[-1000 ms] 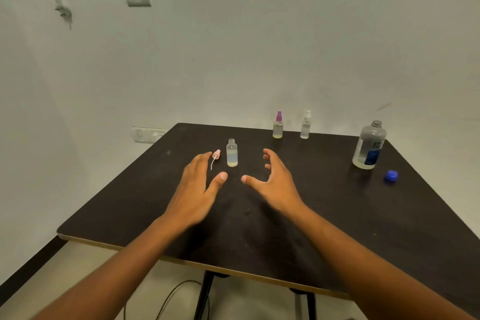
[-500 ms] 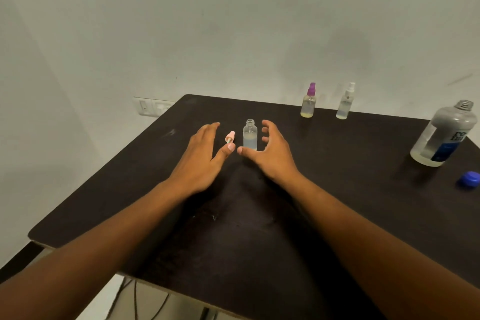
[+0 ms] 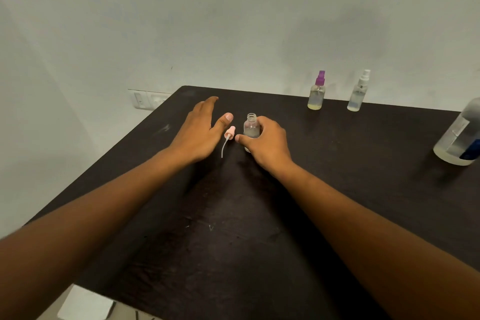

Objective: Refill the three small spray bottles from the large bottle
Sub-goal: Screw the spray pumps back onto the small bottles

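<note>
A small clear bottle (image 3: 251, 128) stands uncapped on the dark table (image 3: 233, 228), with my right hand (image 3: 267, 144) wrapped around its right side. Its pink spray head (image 3: 229, 133), with a thin dip tube, lies flat just left of the bottle. My left hand (image 3: 198, 130) hovers open beside that spray head, thumb close to it. At the back stand a purple-topped spray bottle (image 3: 317, 92) and a white-topped spray bottle (image 3: 358, 92). The large bottle (image 3: 459, 138) stands at the right edge, partly cut off by the frame.
A white wall runs behind the table, with a switch plate (image 3: 146, 99) at its back-left corner. Something white (image 3: 85, 305) lies on the floor below the table's near-left edge.
My right hand has closed around the uncapped small bottle. My left hand has slid forward beside the pink spray head. The view has shifted left and closer; the blue cap is out of frame.
</note>
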The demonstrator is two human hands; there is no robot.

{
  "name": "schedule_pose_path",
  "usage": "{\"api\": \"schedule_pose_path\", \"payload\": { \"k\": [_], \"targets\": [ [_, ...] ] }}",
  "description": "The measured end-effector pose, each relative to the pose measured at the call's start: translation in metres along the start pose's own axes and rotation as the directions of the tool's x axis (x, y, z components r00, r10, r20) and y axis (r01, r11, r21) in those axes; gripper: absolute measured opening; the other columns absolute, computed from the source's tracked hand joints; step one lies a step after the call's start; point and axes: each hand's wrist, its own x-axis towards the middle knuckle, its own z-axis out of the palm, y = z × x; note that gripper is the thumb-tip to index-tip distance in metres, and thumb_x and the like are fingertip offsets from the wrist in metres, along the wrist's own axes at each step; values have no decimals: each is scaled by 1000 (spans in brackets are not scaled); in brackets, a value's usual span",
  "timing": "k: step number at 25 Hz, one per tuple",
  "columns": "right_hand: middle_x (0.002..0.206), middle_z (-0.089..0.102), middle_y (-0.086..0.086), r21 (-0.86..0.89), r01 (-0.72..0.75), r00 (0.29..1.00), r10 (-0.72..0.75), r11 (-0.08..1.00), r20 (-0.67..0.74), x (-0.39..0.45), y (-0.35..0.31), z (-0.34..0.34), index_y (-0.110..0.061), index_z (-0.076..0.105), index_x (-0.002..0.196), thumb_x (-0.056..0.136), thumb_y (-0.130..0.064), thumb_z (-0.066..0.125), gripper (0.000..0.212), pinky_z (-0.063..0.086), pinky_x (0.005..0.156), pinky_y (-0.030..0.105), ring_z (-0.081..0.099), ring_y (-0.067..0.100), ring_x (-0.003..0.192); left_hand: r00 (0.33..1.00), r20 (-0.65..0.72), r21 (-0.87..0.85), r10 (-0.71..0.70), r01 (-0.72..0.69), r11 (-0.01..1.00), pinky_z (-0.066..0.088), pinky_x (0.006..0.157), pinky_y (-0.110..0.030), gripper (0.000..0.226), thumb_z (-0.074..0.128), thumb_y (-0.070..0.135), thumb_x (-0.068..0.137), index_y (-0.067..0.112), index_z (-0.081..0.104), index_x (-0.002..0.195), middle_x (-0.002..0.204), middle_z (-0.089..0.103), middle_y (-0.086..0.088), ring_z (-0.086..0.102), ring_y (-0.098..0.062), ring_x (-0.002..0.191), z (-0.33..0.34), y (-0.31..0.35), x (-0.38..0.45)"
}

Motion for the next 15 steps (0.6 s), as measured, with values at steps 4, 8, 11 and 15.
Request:
{"api": "schedule_pose_path", "payload": {
  "k": [4,8,11,15],
  "targets": [
    [88,65,-7,-30,19,1000,-19,999,-14,1,1,-7,-18,66,93,82,-34,82,25,46,62,22,61,11,80,997,81,60,19,-24,998,38,115,-49,62,43,56,103,27,33,156,157,40,-13,45,-32,140,-2,6,24],
    [88,66,-6,-32,30,999,-31,999,-37,1,3,-20,-18,67,93,82,-34,83,25,42,59,20,62,10,79,979,204,199,-18,-24,980,40,113,-45,65,54,51,100,25,36,156,152,43,-16,46,-34,138,-3,18,41],
    [88,68,-4,-31,46,998,-47,998,-47,-4,5,-29,-17,68,93,81,-34,83,26,49,62,23,65,12,80,961,267,301,-71,-14,953,43,108,-42,64,63,45,96,20,44,152,148,48,-16,52,-34,133,8,27,46],
    [92,68,-6,-53,49,998,-50,997,-31,-13,8,-44,-19,68,97,82,-36,83,28,57,71,28,66,11,84,950,272,387,-150,35,921,58,91,-42,25,65,17,93,11,68,117,116,68,-12,66,-27,98,25,31,47]
  ]
}}
